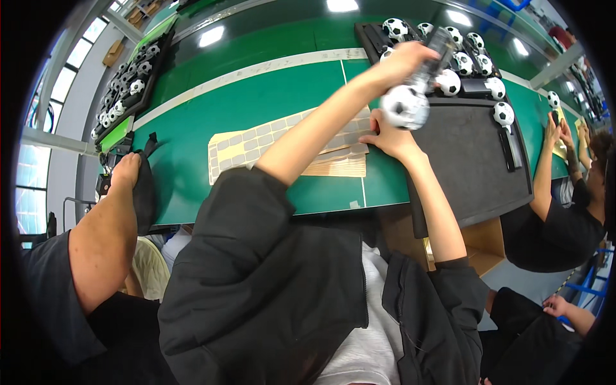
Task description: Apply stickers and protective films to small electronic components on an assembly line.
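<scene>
My left hand [407,61] reaches up and across to the right, closed around the dark handle [438,48] of a soccer-ball-headed handheld device. Its black-and-white ball head [405,106] hangs downward, and motion smears it. Just beside and partly behind that ball is my right hand [393,138]. Its thumb and forefinger are apart at the right end of a stack of sticker sheets [256,145]; the other fingers are hidden. The sheets are pale yellow with rows of grey rounded patches, and they lie fanned on the green table.
A dark tray [471,160] at right holds one ball device [504,115]; behind it, another tray holds several. More stand in a far-left tray [154,80]. A co-worker's hand [126,168] is by a black strap at left. People at right handle similar items. An open cardboard box [484,244] sits below.
</scene>
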The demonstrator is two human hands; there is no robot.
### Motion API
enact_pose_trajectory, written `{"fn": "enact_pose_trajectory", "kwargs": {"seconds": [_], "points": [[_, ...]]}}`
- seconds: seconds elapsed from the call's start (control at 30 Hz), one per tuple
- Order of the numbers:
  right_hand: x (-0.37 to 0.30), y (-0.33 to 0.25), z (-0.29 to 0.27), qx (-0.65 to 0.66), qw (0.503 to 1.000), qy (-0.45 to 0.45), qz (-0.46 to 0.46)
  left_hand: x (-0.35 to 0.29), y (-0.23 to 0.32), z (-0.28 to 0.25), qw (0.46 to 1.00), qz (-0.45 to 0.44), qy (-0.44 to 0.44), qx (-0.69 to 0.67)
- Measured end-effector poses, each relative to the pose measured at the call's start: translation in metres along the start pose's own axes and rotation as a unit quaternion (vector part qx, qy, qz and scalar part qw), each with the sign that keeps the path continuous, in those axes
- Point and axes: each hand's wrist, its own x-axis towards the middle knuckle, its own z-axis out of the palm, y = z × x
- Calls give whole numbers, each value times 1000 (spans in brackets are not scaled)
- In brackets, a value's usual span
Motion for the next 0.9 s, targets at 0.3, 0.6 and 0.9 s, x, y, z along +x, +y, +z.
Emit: {"fn": "enact_pose_trajectory", "kwargs": {"seconds": [0.3, 0.6, 0.9], "points": [[-6, 9, 20, 84, 991, 96, -28, -117, -55, -98, 924, -108, 167, -327], [-5, 6, 13, 87, 992, 33, -87, -113, -65, -105, 923, -112, 211, -301], [-16, -68, -54, 443, 884, 139, -53, -168, -1, -52, 989, 51, 129, -48]]}}
